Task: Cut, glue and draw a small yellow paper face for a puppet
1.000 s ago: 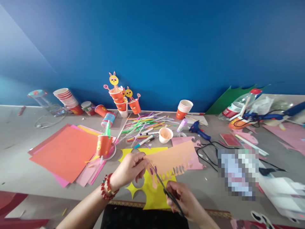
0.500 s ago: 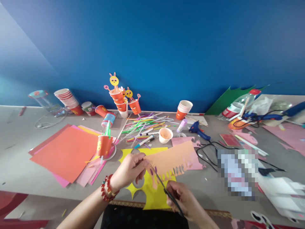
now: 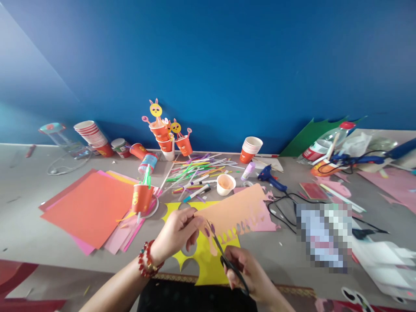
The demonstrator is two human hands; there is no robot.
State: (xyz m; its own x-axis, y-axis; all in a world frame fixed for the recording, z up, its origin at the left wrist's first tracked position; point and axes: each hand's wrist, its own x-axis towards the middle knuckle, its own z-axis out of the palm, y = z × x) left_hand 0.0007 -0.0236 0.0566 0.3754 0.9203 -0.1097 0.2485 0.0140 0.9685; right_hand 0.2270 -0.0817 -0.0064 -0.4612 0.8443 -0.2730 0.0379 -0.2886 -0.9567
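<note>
My left hand (image 3: pixel 180 229), with red bead bracelets on the wrist, pinches the left end of a peach paper sheet (image 3: pixel 232 208). Along its lower edge the sheet has a row of cut-out notches, and small purple ovals show near my fingers. In my right hand (image 3: pixel 242 268) is a pair of dark-handled scissors (image 3: pixel 222 251), fingers wrapped round the handles. The blades point up and left, at the paper just right of my left fingers. Beneath lies a yellow paper sheet (image 3: pixel 211 268) with rounded pieces cut out.
A white cup (image 3: pixel 226 185), markers and a pile of coloured sticks (image 3: pixel 195 169) lie beyond my hands. Stacked coloured paper (image 3: pixel 87 212) and a red cup (image 3: pixel 142 199) stand left. A blue glue gun (image 3: pixel 272 177) with a black cord is right, near a bottle (image 3: pixel 325 143).
The peach sheet has tilted, its right end moving up and slightly left. The scissors and my right hand have shifted slightly. My left hand keeps its pinch.
</note>
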